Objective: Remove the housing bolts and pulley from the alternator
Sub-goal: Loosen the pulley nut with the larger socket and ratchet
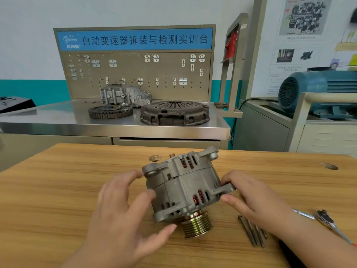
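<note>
the alternator [183, 186] lies on its side on the wooden table [58, 190], held between both hands. the left hand [123, 206] cups the casing: its thumb presses the lower flange and its curved fingers lie against the side and up by a mounting ear. the right hand [249, 196] pinches the opposite mounting ear between thumb and fingers. the ribbed pulley [196, 224] is on its shaft, between the two grips and nearer the person, just beside the left thumb. four long bolts [253, 232] lie loose on the table side by side, under the right wrist and apart from the casing. a ratchet wrench [328, 221] lies beyond that wrist, farther out to the right. well beyond both hands a steel bench [116, 130] carries a clutch cover [174, 113] and a toothed ring [110, 111].
</note>
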A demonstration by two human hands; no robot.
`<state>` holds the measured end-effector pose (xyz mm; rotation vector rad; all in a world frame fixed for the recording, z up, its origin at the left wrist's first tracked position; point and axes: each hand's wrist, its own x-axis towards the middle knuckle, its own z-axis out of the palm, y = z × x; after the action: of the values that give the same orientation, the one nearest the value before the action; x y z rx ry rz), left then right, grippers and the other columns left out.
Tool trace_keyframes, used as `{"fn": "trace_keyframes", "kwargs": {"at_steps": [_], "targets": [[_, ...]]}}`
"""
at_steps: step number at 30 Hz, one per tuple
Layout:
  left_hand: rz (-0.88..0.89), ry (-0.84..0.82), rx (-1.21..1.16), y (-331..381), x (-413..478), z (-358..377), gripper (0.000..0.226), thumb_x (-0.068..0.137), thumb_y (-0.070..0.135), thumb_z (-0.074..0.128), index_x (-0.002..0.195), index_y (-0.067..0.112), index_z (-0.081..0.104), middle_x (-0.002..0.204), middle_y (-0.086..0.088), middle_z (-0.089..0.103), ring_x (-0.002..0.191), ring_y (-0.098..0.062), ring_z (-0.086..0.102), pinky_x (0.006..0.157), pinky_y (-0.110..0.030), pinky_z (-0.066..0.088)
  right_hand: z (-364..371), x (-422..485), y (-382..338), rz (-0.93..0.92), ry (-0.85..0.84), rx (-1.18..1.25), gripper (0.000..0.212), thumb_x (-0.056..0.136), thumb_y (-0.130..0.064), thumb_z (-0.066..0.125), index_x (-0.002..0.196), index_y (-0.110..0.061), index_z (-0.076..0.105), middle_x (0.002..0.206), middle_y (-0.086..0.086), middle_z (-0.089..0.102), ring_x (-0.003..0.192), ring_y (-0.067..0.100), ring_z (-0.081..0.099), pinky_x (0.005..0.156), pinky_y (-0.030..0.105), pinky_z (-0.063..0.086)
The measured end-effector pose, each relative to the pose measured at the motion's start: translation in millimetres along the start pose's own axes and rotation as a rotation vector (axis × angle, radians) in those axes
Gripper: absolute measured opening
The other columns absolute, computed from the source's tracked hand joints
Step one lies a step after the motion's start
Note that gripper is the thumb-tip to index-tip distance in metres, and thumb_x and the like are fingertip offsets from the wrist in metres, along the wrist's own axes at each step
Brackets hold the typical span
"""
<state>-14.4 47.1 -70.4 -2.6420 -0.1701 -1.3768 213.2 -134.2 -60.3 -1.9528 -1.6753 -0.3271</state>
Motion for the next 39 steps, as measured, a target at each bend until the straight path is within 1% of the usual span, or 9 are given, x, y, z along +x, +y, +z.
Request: {"fn": "trace_keyframes", "kwargs": {"at_steps": [4, 8, 13, 19, 23, 25, 28, 32, 39], "targets": [[0.182, -0.068, 0.112, 1, -4, 1, 0.035, 0.098, 0.052, 0.038, 0.090, 0.019, 0.047, 0.072, -0.001, 0.063, 0.061, -0.020, 0.059, 0.057, -0.030, 0.047, 2, -1, 1, 0.033, -0.001, -0.008, 0.045, 0.082, -0.070, 0.024, 0.101, -0.036, 0.046, 0.090, -0.029, 0.047, 0.088, -0.008, 0.049, 0.069, 0.008, 0.035], [0.164, -0.060, 0.115, 4, -5, 10, 0.032, 0.104, 0.038, 0.026, 0.092, 0.016, 0.046, 0.055, 0.002, 0.056, 0.039, -0.018, 0.050, 0.039, -0.021, 0.039, 8, -1, -2, 0.015, 0.050, -0.097, 0.056, 0.090, -0.065, 0.028, 0.096, -0.018, 0.057, 0.081, -0.015, 0.052, 0.073, 0.005, 0.049, 0.061, 0.011, 0.033], [0.090, -0.058, 0.031, -6, -4, 6, 0.032, 0.103, 0.039, 0.024, 0.089, 0.019, 0.045, 0.052, 0.004, 0.056, 0.037, -0.019, 0.048, 0.044, -0.023, 0.035, 10, 4, -10, -0.050, 0.138, -0.171, 0.045, 0.093, -0.052, 0.035, 0.079, -0.015, 0.056, 0.069, -0.012, 0.053, 0.058, 0.007, 0.048, 0.053, 0.010, 0.030], [-0.272, -0.124, -0.222, -16, 16, -1, 0.025, 0.091, 0.050, 0.036, 0.081, 0.029, 0.047, 0.045, 0.012, 0.048, 0.039, -0.009, 0.051, 0.037, -0.024, 0.036, -3, 48, -8, 0.058, 0.095, -0.001, 0.038, 0.090, -0.054, 0.035, 0.075, -0.024, 0.053, 0.064, -0.010, 0.055, 0.064, 0.008, 0.053, 0.054, 0.023, 0.036], [-0.499, -0.109, -0.444, -31, 32, 2, 0.035, 0.081, 0.056, 0.039, 0.069, 0.027, 0.053, 0.058, 0.010, 0.061, 0.055, -0.008, 0.057, 0.051, -0.036, 0.046, 4, 67, -16, 0.101, 0.131, 0.145, 0.040, 0.089, -0.055, 0.037, 0.066, -0.025, 0.048, 0.060, -0.006, 0.055, 0.064, 0.010, 0.053, 0.056, 0.027, 0.039], [-0.589, -0.106, -0.478, -44, 42, 10, 0.031, 0.085, 0.049, 0.048, 0.065, 0.026, 0.052, 0.058, 0.006, 0.060, 0.058, -0.010, 0.056, 0.058, -0.037, 0.043, 5, 85, -19, 0.131, 0.141, 0.166, 0.046, 0.091, -0.058, 0.035, 0.063, -0.023, 0.044, 0.060, -0.004, 0.052, 0.061, 0.011, 0.051, 0.059, 0.033, 0.041], [-0.707, -0.149, -0.496, -63, 55, 26, 0.036, 0.098, 0.026, 0.052, 0.063, 0.016, 0.052, 0.054, 0.005, 0.050, 0.058, -0.015, 0.047, 0.060, -0.033, 0.034, 5, 118, -12, 0.232, 0.007, 0.140, 0.047, 0.093, -0.055, 0.035, 0.068, -0.018, 0.051, 0.066, -0.004, 0.055, 0.065, 0.011, 0.053, 0.063, 0.035, 0.043], [-0.782, -0.179, -0.516, -73, 64, 46, 0.036, 0.098, 0.032, 0.047, 0.074, 0.007, 0.058, 0.055, 0.004, 0.050, 0.055, -0.017, 0.044, 0.060, -0.034, 0.034, 19, 143, 6, 0.330, -0.014, 0.176, 0.046, 0.100, -0.049, 0.037, 0.082, -0.015, 0.062, 0.082, -0.001, 0.063, 0.082, 0.016, 0.058, 0.079, 0.037, 0.046], [-0.907, -0.138, -0.559, -77, 63, 65, 0.040, 0.101, 0.035, 0.039, 0.074, 0.008, 0.051, 0.048, 0.002, 0.047, 0.043, -0.016, 0.042, 0.052, -0.031, 0.032, 45, 164, 19, 0.389, 0.010, 0.194, 0.056, 0.096, -0.056, 0.039, 0.072, -0.011, 0.060, 0.069, 0.002, 0.062, 0.069, 0.017, 0.058, 0.064, 0.033, 0.043]]}}
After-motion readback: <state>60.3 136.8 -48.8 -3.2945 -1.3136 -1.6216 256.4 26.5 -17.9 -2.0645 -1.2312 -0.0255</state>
